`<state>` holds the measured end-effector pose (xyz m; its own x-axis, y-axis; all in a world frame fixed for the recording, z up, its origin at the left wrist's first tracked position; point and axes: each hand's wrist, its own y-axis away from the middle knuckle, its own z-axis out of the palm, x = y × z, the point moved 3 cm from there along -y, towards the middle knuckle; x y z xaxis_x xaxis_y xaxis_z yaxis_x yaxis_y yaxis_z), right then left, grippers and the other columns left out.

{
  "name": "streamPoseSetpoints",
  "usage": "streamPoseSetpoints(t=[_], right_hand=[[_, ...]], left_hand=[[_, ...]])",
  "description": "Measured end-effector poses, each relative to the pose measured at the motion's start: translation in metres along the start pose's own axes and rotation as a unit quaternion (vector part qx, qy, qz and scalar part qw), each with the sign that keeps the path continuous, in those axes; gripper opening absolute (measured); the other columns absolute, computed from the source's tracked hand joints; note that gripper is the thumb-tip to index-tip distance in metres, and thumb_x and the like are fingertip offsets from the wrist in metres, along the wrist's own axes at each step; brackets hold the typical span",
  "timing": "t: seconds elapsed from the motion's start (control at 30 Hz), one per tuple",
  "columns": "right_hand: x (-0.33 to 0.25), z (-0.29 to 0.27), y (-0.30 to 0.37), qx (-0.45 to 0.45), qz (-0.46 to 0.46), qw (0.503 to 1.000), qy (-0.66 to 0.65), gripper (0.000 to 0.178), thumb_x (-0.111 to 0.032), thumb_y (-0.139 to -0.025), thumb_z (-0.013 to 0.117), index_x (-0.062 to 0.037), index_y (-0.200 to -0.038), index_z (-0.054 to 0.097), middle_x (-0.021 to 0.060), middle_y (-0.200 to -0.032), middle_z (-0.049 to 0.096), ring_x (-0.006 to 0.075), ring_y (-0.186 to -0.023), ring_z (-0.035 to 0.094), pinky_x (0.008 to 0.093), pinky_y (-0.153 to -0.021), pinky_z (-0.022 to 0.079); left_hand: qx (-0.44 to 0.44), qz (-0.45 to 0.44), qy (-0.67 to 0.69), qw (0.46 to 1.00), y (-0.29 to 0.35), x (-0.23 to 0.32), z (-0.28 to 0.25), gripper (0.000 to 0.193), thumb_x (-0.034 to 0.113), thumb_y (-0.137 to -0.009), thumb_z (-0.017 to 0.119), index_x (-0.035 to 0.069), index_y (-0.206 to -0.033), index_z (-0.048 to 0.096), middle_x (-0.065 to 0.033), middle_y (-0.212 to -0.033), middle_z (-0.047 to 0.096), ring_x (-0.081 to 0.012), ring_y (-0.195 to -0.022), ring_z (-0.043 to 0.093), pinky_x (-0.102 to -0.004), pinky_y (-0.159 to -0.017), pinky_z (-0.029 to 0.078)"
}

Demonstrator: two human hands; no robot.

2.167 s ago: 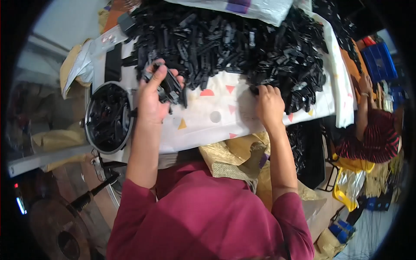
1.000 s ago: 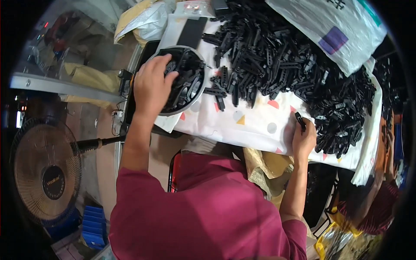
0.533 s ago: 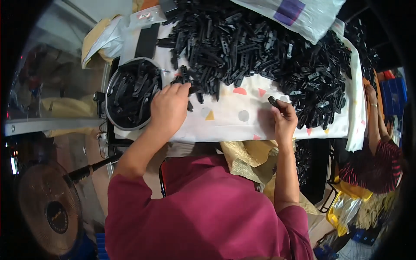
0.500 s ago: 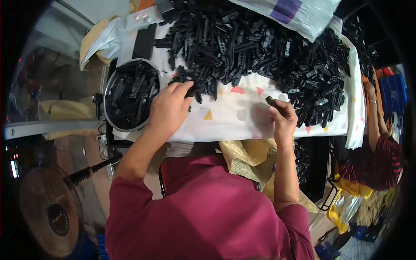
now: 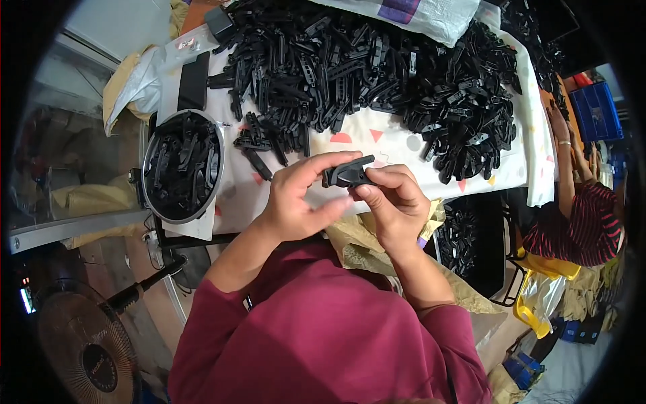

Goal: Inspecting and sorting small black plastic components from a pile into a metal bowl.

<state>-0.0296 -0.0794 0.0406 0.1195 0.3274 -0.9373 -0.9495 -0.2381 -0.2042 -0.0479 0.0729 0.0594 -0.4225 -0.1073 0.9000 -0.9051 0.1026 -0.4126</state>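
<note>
Above the table's near edge, my two hands meet at a small black plastic part, elongated with a slanted bar along its top. My right hand pinches its right end between thumb and fingertips. The fingers of my left hand curl over its left end, while the left thumb stands off below. Whether this is one piece or two put together, I cannot tell. Beyond the hands, a large heap of similar black plastic parts covers the far side of the table. A second heap of smaller black pieces adjoins it on the right.
A round bowl of black parts stands on the left. Behind it lies a dark flat phone-like slab. A white plastic sack overhangs the far heap. A fan stands lower left; another person's arm reaches in at right.
My left hand has come away from the heap toward my body, and my right hand has moved left. Both now meet at the black part. The whole view has shifted slightly.
</note>
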Motion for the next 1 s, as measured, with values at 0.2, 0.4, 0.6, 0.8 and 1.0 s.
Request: streamPoseSetpoints(t=[0.2,0.4,0.6,0.8,1.0], right_hand=[[-0.004,0.005,-0.004,-0.014,-0.004,0.965,0.26,0.03,-0.007,-0.075,0.07,0.0027,-0.1,0.057,0.012,-0.09,0.056,0.02,-0.072,0.06,0.0265,-0.066,0.051],[0.019,-0.019,-0.024,-0.16,0.053,0.9,0.401,0.038,-0.02,-0.075,0.071,-0.0016,-0.105,0.057,0.0108,-0.09,0.059,0.0195,-0.08,0.06,0.0311,-0.067,0.049],[0.029,-0.117,-0.09,0.027,0.023,0.665,0.746,0.038,-0.028,-0.082,0.059,-0.0063,-0.112,0.053,0.0165,-0.096,0.061,0.035,-0.083,0.059,0.0399,-0.067,0.048],[0.034,-0.098,-0.08,-0.014,0.032,0.669,0.742,0.028,-0.023,-0.078,0.06,-0.0059,-0.099,0.055,0.0158,-0.089,0.061,0.0349,-0.077,0.06,0.0416,-0.063,0.048],[0.044,-0.105,-0.064,0.029,-0.049,0.675,0.735,0.024,-0.01,-0.071,0.058,-0.0025,-0.094,0.056,0.0159,-0.084,0.061,0.034,-0.074,0.06,0.0407,-0.063,0.048]], left_hand=[[0.043,-0.091,0.101,0.99,0.018,-0.023,0.001,0.032,0.003,-0.08,0.065,-0.005,-0.109,0.054,-0.0148,-0.104,0.062,-0.0173,-0.093,0.06,-0.0273,-0.082,0.048],[0.119,-0.154,0.104,0.975,0.031,-0.035,-0.011,0.018,0.005,-0.083,0.053,-0.004,-0.099,0.053,-0.0137,-0.098,0.062,-0.0182,-0.094,0.059,-0.0303,-0.089,0.042],[0.221,-0.167,-0.371,0.886,0.056,-0.026,-0.059,0.01,0.002,-0.077,0.054,0.002,-0.086,0.057,-0.0127,-0.096,0.06,-0.0245,-0.085,0.06,-0.0317,-0.075,0.047],[0.02,-0.195,-0.641,0.742,0.064,-0.046,-0.053,0.017,0.007,-0.075,0.054,0.01,-0.089,0.061,-0.0071,-0.093,0.057,-0.0276,-0.078,0.06,-0.0364,-0.063,0.05],[-0.074,-0.171,-0.552,0.813,0.052,-0.045,-0.044,0.012,0.012,-0.076,0.06,0.007,-0.087,0.057,-0.0066,-0.105,0.058,-0.0287,-0.084,0.06,-0.0362,-0.07,0.048]])
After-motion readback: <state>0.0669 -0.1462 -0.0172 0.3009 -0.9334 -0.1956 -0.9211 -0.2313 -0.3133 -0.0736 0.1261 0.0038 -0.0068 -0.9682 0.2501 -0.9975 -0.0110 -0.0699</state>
